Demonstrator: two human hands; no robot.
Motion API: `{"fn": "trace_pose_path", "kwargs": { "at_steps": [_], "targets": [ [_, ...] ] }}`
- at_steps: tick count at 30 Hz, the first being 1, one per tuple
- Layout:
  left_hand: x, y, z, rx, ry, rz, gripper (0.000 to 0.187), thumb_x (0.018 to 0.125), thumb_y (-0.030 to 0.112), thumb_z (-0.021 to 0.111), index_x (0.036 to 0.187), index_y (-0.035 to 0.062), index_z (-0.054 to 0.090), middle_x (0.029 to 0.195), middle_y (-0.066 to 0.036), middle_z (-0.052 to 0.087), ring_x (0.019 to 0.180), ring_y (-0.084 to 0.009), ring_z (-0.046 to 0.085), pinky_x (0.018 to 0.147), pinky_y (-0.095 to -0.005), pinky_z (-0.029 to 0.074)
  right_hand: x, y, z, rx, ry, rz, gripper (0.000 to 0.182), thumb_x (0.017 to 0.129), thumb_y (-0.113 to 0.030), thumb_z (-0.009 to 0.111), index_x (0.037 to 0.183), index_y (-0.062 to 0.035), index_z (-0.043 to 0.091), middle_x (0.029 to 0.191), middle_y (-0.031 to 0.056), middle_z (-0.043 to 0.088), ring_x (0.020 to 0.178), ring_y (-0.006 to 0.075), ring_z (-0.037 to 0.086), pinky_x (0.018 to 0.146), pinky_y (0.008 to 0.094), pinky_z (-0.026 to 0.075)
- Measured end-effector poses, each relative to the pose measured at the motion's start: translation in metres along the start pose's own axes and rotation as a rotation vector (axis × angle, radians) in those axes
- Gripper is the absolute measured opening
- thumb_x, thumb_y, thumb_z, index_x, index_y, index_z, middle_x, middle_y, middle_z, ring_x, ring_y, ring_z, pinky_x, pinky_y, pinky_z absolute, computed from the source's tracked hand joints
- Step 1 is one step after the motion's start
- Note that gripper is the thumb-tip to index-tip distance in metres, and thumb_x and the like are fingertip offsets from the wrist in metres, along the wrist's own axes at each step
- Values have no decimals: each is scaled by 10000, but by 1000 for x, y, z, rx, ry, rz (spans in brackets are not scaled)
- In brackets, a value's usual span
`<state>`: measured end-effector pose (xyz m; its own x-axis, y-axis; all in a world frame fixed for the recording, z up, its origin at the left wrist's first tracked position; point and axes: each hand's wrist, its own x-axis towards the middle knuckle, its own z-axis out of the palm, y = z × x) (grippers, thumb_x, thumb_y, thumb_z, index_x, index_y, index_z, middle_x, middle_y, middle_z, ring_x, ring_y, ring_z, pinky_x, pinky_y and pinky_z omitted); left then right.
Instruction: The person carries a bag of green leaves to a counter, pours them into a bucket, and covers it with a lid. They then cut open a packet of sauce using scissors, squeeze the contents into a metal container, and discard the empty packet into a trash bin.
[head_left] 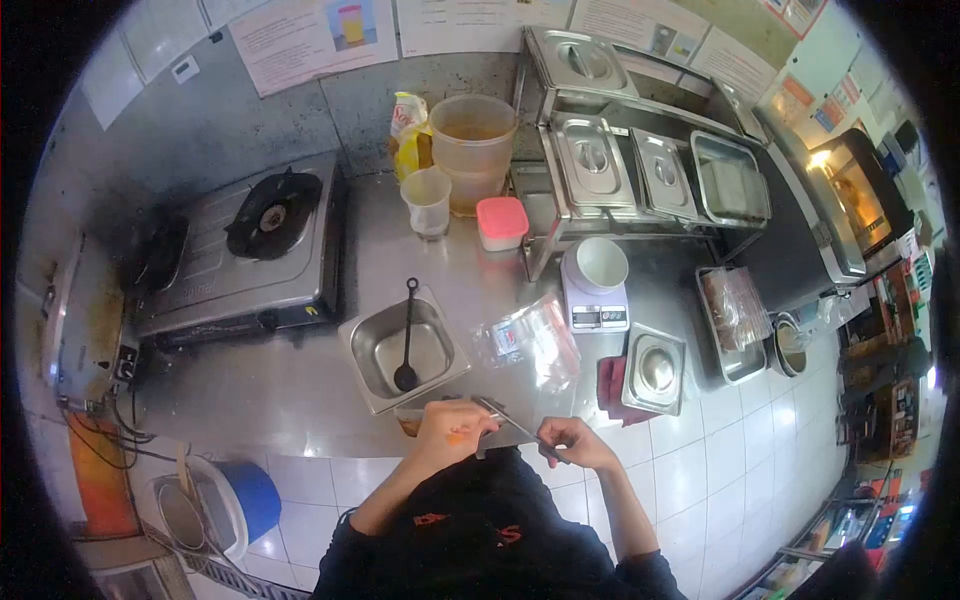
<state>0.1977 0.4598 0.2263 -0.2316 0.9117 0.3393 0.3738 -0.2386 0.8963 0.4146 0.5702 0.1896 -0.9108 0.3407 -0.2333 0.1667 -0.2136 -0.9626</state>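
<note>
Close to my body, at the front edge of the steel counter point(290, 400), both hands are closed on one slim metal tool point(515, 424) with a dark end. My left hand point(455, 435) grips its left end, and an orange smear shows on the back of this hand. On the dark right end sits my right hand point(580, 443). I cannot tell the tool's kind. Just beyond my left hand, a black long-handled spoon point(406, 375) leans in a square steel pan point(372, 352). Clear plastic bags point(535, 340) lie on the counter ahead. Something brown point(408, 421) is partly hidden by my left hand.
A gas stove point(200, 285) stands left. At the back are a large plastic bucket point(470, 150), a measuring jug point(427, 200) and a pink-lidded box point(502, 222). Right are a kitchen scale point(598, 312) bearing a white bowl point(601, 265), a lidded steel pan point(657, 372) and a lidded-pan rack point(590, 160).
</note>
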Motion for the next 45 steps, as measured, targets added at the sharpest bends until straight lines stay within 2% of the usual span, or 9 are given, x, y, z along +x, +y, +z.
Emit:
{"fn": "trace_pose_path", "kwargs": {
  "at_steps": [7,10,14,18,26,30,32,37,45],
  "targets": [
    [-5,7,-13,41,91,-38,63,678,-63,595,657,-12,624,682,-114,636,554,-177,593,468,-251,429,-8,11,-2,-14,-5,-95,172,671,99,515,750,-38,448,651,15,494,574,94,517,543,215,418],
    [-9,15,-24,66,179,17,96,674,-81,596,599,-23,582,672,-113,638,538,-169,591,466,-243,428,-10,28,-30,-174,482,-100,174,679,107,448,749,-53,440,657,25,521,568,98,521,487,227,430],
    [-19,33,-38,60,229,38,263,666,-93,612,496,0,434,669,-110,639,529,-163,595,456,-236,427,7,74,-76,-1078,980,128,70,755,-28,484,821,-30,461,666,160,584,573,322,580,517,402,468],
    [-24,63,-56,219,215,78,402,636,-95,646,464,30,305,665,-106,641,517,-170,599,430,-223,421,16,70,-87,-1126,995,318,149,754,-121,531,858,-27,481,723,214,593,666,411,571,595,482,457],
    [-34,106,-85,347,326,124,455,592,-89,682,468,52,268,655,-91,644,451,-161,561,385,-213,396,31,14,-82,-1477,713,609,132,735,-130,509,826,-50,560,739,178,620,683,354,607,636,432,473],
    [-29,121,-93,326,324,153,457,590,-97,677,469,66,268,647,-90,644,429,-151,537,374,-207,379,72,-61,-9,-940,252,-119,328,726,-228,632,991,-38,595,1025,140,607,949,307,578,835,405,432],
    [-30,120,-95,318,330,133,456,589,-101,674,472,68,267,647,-93,643,430,-147,535,373,-208,374,115,-50,30,-363,-484,-419,864,606,-385,752,1298,-62,348,1335,130,371,1239,261,335,1024,382,279],
    [-20,117,-110,420,351,75,421,598,-114,652,476,63,290,652,-109,642,442,-127,533,384,-207,369,152,-29,99,39,-845,-257,1076,509,-393,821,1336,-34,234,1351,159,320,1259,262,286,1041,386,246],
    [-8,17,-135,279,400,-378,360,625,-60,658,494,-1,328,442,-12,372,487,-63,496,422,-234,307,128,88,148,442,-699,397,900,584,-196,780,1318,-26,288,1257,130,437,1137,251,406,951,351,334]
  ]
}}
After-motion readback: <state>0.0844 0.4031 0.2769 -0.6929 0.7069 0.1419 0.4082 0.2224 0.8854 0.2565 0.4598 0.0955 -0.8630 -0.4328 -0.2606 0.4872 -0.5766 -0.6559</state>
